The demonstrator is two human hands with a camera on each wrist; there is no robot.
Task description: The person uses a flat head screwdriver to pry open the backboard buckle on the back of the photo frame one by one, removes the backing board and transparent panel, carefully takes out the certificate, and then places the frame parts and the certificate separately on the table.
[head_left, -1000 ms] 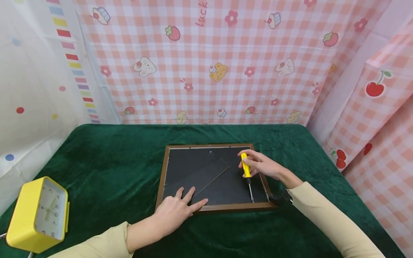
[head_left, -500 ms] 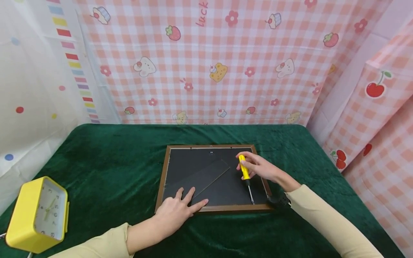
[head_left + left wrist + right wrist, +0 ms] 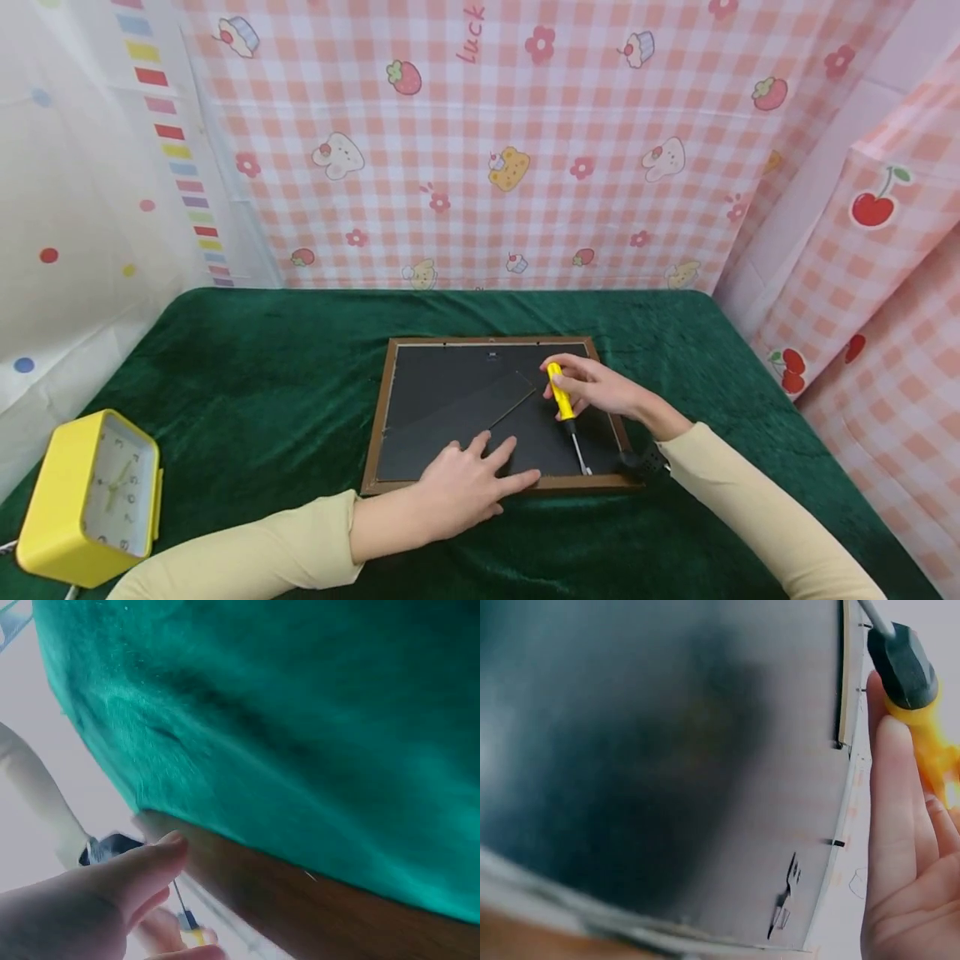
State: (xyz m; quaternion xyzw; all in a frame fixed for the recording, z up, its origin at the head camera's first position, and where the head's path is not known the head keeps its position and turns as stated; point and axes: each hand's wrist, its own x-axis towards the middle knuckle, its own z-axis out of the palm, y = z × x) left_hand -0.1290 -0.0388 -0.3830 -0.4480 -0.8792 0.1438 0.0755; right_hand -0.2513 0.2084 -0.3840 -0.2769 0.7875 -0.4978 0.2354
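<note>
A brown picture frame (image 3: pixel 381 417) lies face down, its black backing board (image 3: pixel 442 387) upward. My left hand (image 3: pixel 465 487) rests with spread fingers over the near rim and board. In the left wrist view its thumb (image 3: pixel 142 874) lies by the brown rim (image 3: pixel 255 889). With my right hand (image 3: pixel 600 390) I grip a screwdriver (image 3: pixel 559 393) by its yellow handle, seen also in the right wrist view as a black collar and yellow grip (image 3: pixel 911 682). The screwdriver's flat tip points down at the inner near edge, near the right corner; contact is hard to tell.
A slanting strut edge (image 3: pixel 513 408) crosses the board, and a small metal hanger (image 3: pixel 786 896) sits near the board's edge. A yellow clock (image 3: pixel 90 500) stands at the left. Green velvet cloth (image 3: pixel 277 375) covers the table, with a pink checked curtain (image 3: pixel 420 125) behind.
My left hand has slid right along the near rim, closer to the screwdriver. The screwdriver's handle has tipped left with my right hand, while its tip stays around the same spot.
</note>
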